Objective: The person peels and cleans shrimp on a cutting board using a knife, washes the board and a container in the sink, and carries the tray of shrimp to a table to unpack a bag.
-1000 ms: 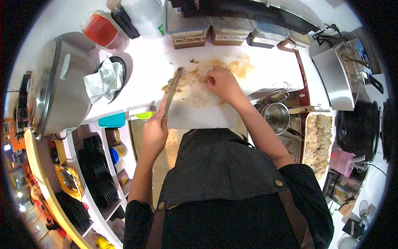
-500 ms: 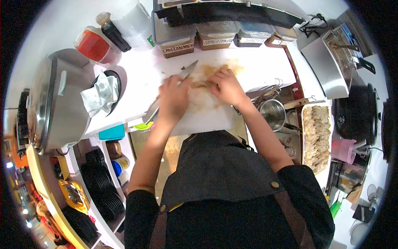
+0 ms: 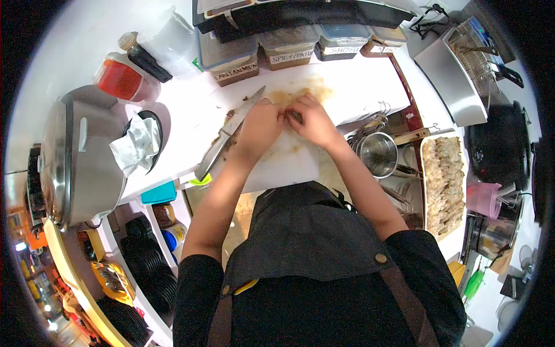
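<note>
My left hand (image 3: 261, 128) and my right hand (image 3: 310, 120) meet over the white cutting board (image 3: 289, 168), fingertips close together. Both have curled fingers. A small dark piece of food (image 3: 296, 116) shows at my right hand's fingers; whatever my left fingers pinch is too small to name. Just left of my left hand, a knife (image 3: 230, 130) lies on the board, its blade tip pointing away from me and its handle towards me. Brown stains and scraps mark the board around the hands.
Labelled lidded tubs (image 3: 288, 47) line the back. At left are a large steel pot (image 3: 95, 156), a red-filled container (image 3: 119, 80) and crumpled paper (image 3: 136, 144) on a black dish. A saucepan (image 3: 378, 154) and a food tray (image 3: 443, 184) are at right.
The knife has left my left hand and now lies on the board. My left hand has moved right, beside my right hand. The view has shifted slightly.
</note>
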The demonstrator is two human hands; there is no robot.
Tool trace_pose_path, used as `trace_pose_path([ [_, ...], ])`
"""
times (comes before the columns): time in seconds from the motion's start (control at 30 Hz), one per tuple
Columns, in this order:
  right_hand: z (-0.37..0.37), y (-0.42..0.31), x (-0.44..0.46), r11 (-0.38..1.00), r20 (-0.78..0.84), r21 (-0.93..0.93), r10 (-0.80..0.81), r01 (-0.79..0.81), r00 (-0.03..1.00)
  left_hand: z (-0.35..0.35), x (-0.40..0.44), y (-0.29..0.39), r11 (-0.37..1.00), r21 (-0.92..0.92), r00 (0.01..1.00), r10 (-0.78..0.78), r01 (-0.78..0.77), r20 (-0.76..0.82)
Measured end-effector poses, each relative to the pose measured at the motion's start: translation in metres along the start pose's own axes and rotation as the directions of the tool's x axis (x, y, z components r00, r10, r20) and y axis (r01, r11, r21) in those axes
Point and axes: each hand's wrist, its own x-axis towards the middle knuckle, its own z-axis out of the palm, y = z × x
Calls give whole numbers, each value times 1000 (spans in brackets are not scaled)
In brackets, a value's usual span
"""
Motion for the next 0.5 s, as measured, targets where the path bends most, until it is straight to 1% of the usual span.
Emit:
trace_pose_path([
  [0.07, 1, 2, 0, 999, 17, 27, 40, -41, 999, 2, 2, 0, 998, -11, 998, -55, 55, 40],
  [0.1, 1, 1, 1, 990, 50, 67, 117, -120, 992, 2, 2, 1, 996, -15, 995, -82, 83, 61],
  [0.17, 1, -1, 3, 951, 126, 140, 260, -277, 957, 5, 2, -5, 998, -15, 996, -63, 64, 59],
  [0.3, -7, -6, 11, 915, 226, 163, 329, -368, 917, 4, 5, -6, 1000, 16, 997, -25, 24, 76],
  [0.37, -12, -10, 15, 895, 257, 191, 350, -402, 901, 7, 7, -10, 999, 32, 999, -1, -1, 53],
  [0.5, -5, -5, 11, 899, 242, 175, 355, -401, 903, 8, 8, -12, 999, 4, 997, 42, -42, 59],
])
